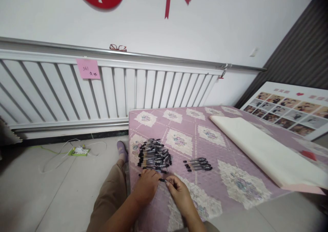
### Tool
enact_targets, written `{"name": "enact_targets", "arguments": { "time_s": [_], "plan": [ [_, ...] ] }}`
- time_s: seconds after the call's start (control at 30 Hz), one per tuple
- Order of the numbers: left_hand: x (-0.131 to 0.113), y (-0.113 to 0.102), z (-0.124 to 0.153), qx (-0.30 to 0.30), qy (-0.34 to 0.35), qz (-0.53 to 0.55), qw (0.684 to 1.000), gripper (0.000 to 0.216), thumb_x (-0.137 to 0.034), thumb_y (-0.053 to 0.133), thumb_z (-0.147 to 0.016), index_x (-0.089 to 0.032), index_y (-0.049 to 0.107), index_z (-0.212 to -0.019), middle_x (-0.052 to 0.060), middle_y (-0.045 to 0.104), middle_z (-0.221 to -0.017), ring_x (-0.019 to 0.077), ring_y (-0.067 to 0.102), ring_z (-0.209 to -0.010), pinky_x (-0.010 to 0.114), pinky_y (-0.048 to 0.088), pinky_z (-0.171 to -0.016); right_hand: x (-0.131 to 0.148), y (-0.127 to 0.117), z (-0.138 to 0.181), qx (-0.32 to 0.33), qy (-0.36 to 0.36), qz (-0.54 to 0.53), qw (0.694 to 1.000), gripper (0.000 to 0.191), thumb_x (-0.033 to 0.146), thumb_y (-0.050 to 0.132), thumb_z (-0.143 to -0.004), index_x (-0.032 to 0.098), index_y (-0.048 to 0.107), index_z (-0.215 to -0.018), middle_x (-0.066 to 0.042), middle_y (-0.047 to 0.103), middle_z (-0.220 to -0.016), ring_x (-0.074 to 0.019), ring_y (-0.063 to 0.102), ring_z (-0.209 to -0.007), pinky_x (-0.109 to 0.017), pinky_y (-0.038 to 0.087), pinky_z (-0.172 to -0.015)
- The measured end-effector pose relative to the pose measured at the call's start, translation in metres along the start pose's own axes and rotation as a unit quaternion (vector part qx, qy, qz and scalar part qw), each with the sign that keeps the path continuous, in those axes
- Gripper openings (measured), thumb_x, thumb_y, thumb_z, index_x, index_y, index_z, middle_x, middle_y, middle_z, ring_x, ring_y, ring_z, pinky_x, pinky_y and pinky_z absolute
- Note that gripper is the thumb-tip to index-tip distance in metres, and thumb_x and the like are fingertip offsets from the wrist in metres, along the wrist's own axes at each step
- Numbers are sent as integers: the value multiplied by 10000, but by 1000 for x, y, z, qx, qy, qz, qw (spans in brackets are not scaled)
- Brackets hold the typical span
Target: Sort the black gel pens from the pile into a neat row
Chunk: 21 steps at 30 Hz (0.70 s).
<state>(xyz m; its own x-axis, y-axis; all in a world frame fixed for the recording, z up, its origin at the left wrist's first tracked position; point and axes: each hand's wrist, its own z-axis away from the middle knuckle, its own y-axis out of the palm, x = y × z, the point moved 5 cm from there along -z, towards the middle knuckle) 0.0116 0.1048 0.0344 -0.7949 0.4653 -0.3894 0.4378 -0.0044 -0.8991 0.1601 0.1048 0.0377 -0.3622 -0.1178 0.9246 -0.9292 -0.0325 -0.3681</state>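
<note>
Both hands rest near the front edge of a pink patterned mattress (230, 146). My left hand (147, 187) is curled over one end of a black pen (162, 180). My right hand (179, 190) pinches the other end of that pen. Just beyond the hands lies a large pile of black pens (153, 155). A smaller row of several black pens (198, 164) lies to the right of the pile, side by side.
A folded cream sheet (266, 153) lies across the right of the mattress. A photo board (289, 110) leans at far right. A white radiator (102, 88) with a pink note (88, 68) lines the wall. A power strip (79, 151) lies on the floor.
</note>
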Motion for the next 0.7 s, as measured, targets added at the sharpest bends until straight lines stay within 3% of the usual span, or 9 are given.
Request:
{"name": "enact_targets", "arguments": {
  "time_s": [0.4,0.7],
  "plan": [
    [0,1,0,-23,13,-9,1000,173,-214,423,-937,-242,579,-1005,-2,598,-985,177,492,-966,341,338,-903,-6,3,0,7,-33,72,997,181,348,521,-817,198,611,-772,-24,635,-747,-186,588,-727,-265,449,-685],
    [2,5,-1,-37,17,-15,999,147,-227,439,-936,-234,579,-979,3,597,-965,178,500,-946,342,357,-877,-7,9,-1,-11,-50,178,983,338,407,391,-895,207,567,-687,-36,617,-712,-196,581,-707,-291,427,-675]
  ]
}}
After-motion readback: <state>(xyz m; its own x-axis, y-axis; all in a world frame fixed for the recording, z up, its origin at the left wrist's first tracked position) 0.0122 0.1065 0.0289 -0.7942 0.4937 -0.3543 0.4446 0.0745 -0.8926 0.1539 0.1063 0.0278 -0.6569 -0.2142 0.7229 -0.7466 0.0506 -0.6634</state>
